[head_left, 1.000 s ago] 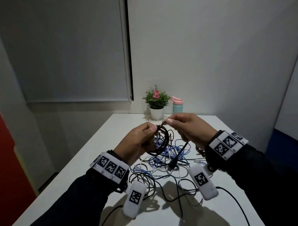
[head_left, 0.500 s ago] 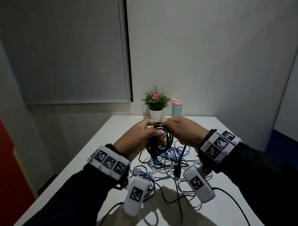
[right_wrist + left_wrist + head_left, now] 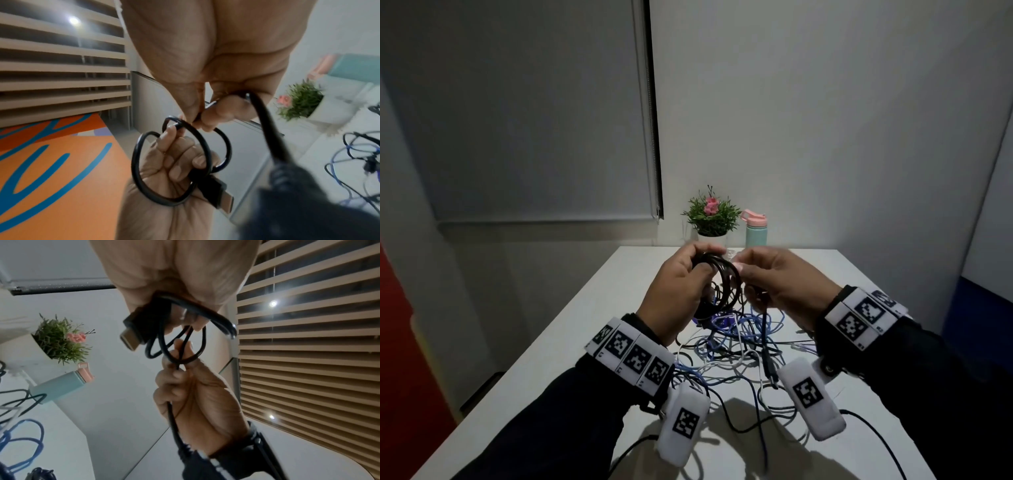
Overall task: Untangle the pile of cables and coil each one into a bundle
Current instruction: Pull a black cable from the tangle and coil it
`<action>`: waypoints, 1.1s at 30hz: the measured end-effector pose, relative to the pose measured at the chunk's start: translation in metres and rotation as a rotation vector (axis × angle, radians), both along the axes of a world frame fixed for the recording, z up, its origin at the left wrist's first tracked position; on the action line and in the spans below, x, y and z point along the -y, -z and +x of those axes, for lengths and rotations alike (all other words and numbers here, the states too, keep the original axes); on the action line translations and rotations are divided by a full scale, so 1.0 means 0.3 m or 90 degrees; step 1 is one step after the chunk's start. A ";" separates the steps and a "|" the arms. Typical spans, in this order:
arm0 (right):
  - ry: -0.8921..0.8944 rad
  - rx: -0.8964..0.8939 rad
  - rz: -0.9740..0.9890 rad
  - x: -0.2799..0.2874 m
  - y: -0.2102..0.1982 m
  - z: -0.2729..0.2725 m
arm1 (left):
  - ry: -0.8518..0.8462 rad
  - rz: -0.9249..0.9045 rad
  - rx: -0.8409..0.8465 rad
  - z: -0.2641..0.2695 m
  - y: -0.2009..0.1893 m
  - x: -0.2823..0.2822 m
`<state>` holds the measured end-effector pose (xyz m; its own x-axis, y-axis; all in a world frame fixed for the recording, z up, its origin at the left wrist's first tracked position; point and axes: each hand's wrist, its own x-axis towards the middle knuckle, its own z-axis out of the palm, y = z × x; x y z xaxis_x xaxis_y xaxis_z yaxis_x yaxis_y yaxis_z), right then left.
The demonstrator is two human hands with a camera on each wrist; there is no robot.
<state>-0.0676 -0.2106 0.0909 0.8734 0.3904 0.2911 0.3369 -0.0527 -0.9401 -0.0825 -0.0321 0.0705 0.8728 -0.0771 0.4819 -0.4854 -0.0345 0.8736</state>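
Red panel (image 3: pixel 400 359) at far left, then grey roller blind (image 3: pixel 524 113) on the back wall. White table (image 3: pixel 571 346) runs away from the viewer. Left hand (image 3: pixel 678 287) is raised over it, fingers curled round a black cable coil (image 3: pixel 726 284); a flat plug (image 3: pixel 133 337) sticks out of the fist. Right hand (image 3: pixel 780 281) is just beside, thumb and forefinger pinching a strand of the same coil, the loose end hanging down to the table. Under both hands lies the pile of cables (image 3: pixel 732 346), blue, white and black, tangled. At the far edge: potted plant (image 3: pixel 711 214), then teal bottle (image 3: pixel 755 229) with a pink lid. Plain white wall (image 3: pixel 825 120) at right.
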 end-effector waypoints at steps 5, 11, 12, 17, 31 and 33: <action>0.060 0.074 -0.053 -0.005 0.005 0.025 | -0.031 0.007 -0.027 0.010 0.017 0.008; 0.079 0.109 -0.096 -0.032 -0.002 0.022 | 0.023 -0.036 -0.068 -0.003 0.016 0.029; 0.051 0.047 -0.050 -0.045 0.003 0.014 | 0.039 -0.078 -0.076 -0.004 0.011 0.034; 0.030 -0.045 0.034 -0.063 -0.012 -0.003 | -0.053 -0.077 0.030 0.008 0.013 0.055; 0.017 0.061 -0.181 -0.021 -0.033 0.020 | -0.258 -0.109 0.059 0.093 0.040 0.045; 0.006 0.083 -0.188 -0.025 -0.013 0.023 | -0.254 -0.114 0.039 0.094 0.035 0.051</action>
